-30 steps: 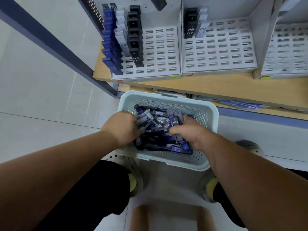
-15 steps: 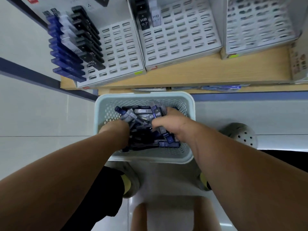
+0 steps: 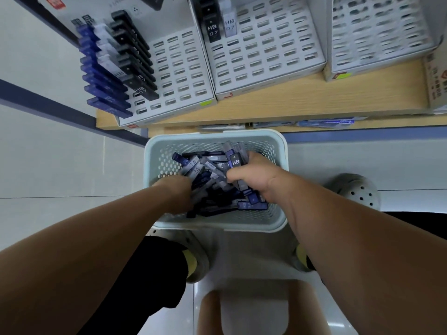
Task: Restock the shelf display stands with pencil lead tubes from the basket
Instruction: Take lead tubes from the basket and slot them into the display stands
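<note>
A pale blue perforated basket (image 3: 215,136) sits on the floor below the shelf, holding a heap of several blue, grey and black pencil lead tubes (image 3: 208,187). My right hand (image 3: 254,180) grips a bunch of tubes (image 3: 235,160), one marked HB, raised a little above the heap. My left hand (image 3: 176,192) reaches down into the heap at the basket's left side; its fingers are buried among the tubes. Three white slotted display stands stand on the wooden shelf: the left stand (image 3: 183,68) with three columns of tubes, the middle stand (image 3: 266,49) with two tubes, the right stand (image 3: 377,37).
The wooden shelf (image 3: 290,97) edge runs just above the basket. My feet in grey perforated clogs (image 3: 358,192) flank the basket on the pale tiled floor. A dark blue upright (image 3: 48,102) crosses the left. Flat packets (image 3: 324,122) lie under the shelf edge.
My right hand has lifted its bunch of tubes slightly up and toward the basket's far side. My left hand has dug deeper into the heap. The view has shifted and the shelf stands look closer.
</note>
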Demonstrator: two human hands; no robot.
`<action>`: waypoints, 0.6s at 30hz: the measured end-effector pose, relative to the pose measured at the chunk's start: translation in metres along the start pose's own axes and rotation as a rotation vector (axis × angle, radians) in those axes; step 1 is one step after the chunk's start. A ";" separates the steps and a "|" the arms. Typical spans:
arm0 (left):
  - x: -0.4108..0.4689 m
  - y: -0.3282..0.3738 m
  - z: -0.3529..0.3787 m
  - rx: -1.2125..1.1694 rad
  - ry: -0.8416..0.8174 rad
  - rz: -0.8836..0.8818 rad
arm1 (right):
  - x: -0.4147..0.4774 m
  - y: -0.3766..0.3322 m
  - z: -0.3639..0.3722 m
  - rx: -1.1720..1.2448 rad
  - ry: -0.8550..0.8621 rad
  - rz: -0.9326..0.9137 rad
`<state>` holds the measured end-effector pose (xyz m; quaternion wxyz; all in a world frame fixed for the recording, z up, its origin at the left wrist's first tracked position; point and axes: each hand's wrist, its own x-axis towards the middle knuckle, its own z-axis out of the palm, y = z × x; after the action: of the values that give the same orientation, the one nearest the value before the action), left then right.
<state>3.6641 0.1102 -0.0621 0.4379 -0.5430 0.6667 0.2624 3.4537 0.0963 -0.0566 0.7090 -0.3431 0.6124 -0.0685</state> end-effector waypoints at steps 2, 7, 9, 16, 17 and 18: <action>0.000 -0.003 -0.001 -0.071 -0.028 0.030 | 0.000 0.000 0.000 0.000 -0.001 -0.003; 0.006 -0.009 0.007 -0.170 -0.062 0.037 | 0.000 0.001 0.000 -0.007 -0.008 0.006; 0.005 -0.006 0.010 -0.205 -0.063 0.029 | -0.001 0.001 -0.001 0.003 -0.012 0.011; 0.018 0.004 0.026 -0.419 -0.049 -0.097 | -0.005 -0.003 0.003 0.003 -0.006 0.046; 0.020 0.004 0.027 -0.447 -0.032 -0.102 | -0.005 -0.003 0.003 0.012 -0.008 0.048; 0.021 0.005 0.026 -0.472 -0.019 -0.103 | -0.005 -0.004 0.003 0.025 -0.011 0.050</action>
<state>3.6670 0.1229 -0.0932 0.3182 -0.6609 0.5542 0.3934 3.4564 0.0973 -0.0500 0.7180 -0.3192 0.6160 -0.0562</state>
